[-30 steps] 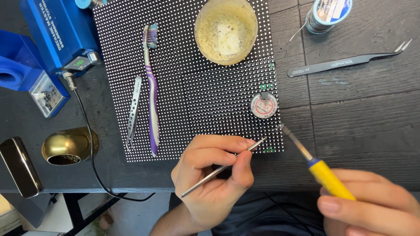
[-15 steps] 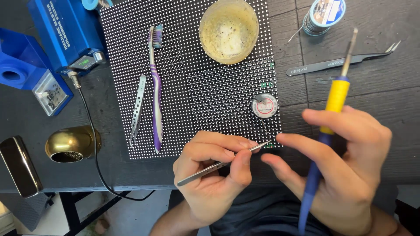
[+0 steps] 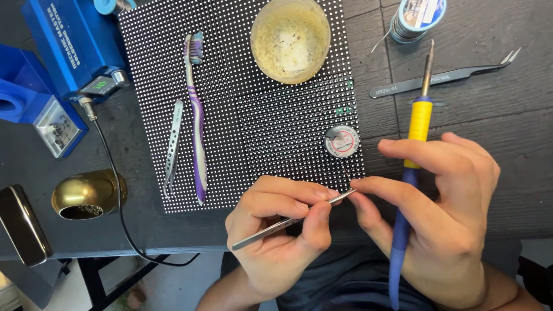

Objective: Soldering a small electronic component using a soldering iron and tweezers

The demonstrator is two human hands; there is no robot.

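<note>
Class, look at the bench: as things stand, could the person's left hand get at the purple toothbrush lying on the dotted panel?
Probably yes, but not freely. The toothbrush lies uncovered on the dotted panel, up and left of the left hand, with nothing between them. However, that hand is pinching silver tweezers, so it would likely need to put them down first.

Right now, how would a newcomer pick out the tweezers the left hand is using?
Start at the black dotted LED panel covering the dark table. Below its lower right corner, the left hand pinches slim silver metal tweezers. Unlike the perforated silver pair and the black pair, these are held.
</note>
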